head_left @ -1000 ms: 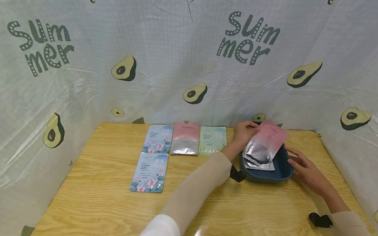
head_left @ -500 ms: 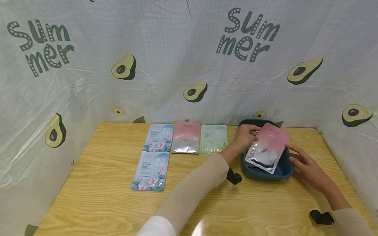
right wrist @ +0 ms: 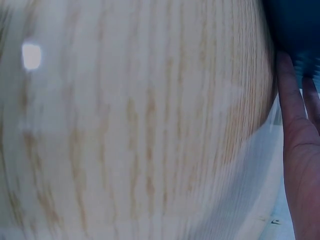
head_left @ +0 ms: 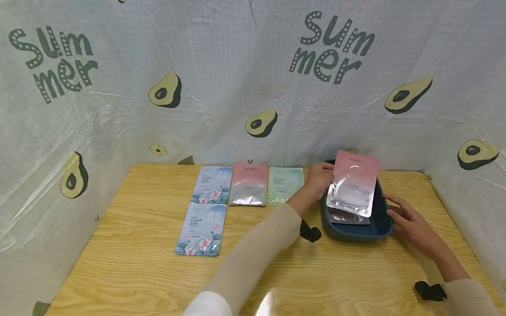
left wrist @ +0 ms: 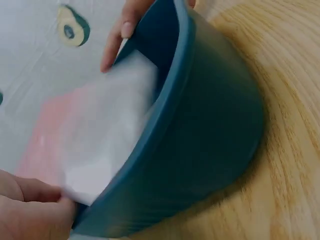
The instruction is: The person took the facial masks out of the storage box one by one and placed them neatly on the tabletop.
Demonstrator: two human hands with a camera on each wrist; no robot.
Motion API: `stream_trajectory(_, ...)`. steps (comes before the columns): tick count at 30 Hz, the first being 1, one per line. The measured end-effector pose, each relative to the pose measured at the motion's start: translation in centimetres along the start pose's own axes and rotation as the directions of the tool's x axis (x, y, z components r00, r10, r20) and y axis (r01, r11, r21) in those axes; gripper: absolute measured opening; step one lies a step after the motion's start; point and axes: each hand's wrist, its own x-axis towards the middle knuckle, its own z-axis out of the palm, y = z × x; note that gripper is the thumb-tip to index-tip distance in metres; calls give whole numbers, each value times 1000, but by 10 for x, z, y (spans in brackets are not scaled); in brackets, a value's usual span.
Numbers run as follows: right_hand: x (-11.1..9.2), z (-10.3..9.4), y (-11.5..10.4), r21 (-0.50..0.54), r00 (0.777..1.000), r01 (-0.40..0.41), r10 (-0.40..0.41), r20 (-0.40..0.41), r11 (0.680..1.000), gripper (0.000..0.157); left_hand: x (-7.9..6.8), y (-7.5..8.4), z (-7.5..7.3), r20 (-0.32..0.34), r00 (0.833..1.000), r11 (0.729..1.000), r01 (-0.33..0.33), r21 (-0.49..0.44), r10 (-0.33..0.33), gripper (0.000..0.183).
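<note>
My left hand [head_left: 319,179] pinches the edge of a pink and silver face mask packet [head_left: 353,183], held tilted over the blue basin [head_left: 356,236]. In the left wrist view this packet [left wrist: 100,120] is blurred, with its silver end inside the rim and the thumb and a finger at its edge. Below it in the basin lies another silver packet [head_left: 350,218], mostly covered. My right hand [head_left: 414,228] rests against the basin's right side, fingers at the rim. In the right wrist view its fingers [right wrist: 291,90] lie straight along the outer wall.
On the wooden table [head_left: 136,278], left of the basin, lie a blue floral packet [head_left: 212,184], a pink one [head_left: 248,185] and a green one [head_left: 284,185] in a row. A second blue packet [head_left: 201,229] lies nearer. A patterned cloth [head_left: 215,66] hangs behind.
My left hand has drawn back slightly to the left, and the pink packet has turned more upright and risen, uncovering the silver packet below. The right hand stays at the basin.
</note>
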Motion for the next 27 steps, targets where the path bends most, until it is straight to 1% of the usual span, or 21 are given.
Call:
stream_trajectory(3,2,-3,-2,-6,1000,10,-10,-3,1000,55,-3,6,4,59,997,993,-54,103,48,28)
stream_trajectory(5,3,-4,-2,-13,1000,20,-20,-1,1000,55,-7,8,7,78,994,981,-91,169,78,29)
stream_trajectory(8,3,-3,-1,1,999,46,-46,5,999,54,-11,5,9,64,988,961,-150,233,138,29)
stream_trajectory(11,1,-2,2,9,998,59,-59,6,998,54,-14,2,11,45,975,938,-222,267,218,26)
stream_trajectory(13,-1,-1,3,5,998,58,-58,2,998,53,-15,0,11,37,968,931,-247,269,246,22)
stream_trajectory(15,-3,0,4,-4,999,51,-51,1,999,53,-15,-2,10,25,971,944,-239,227,239,17)
stream_trajectory(18,-4,0,4,17,999,54,-54,4,998,52,-16,-3,8,4,980,968,-199,152,201,10)
stream_trajectory(21,-4,-1,4,47,998,60,-61,9,997,52,-16,-2,3,-12,982,977,-183,112,186,6)
stream_trajectory(24,-2,-1,4,60,998,51,-53,19,997,53,-16,0,-4,7,984,979,-179,98,179,5)
stream_trajectory(27,-1,-2,4,49,999,26,-27,27,998,55,-16,0,-13,48,989,988,-145,61,142,6)
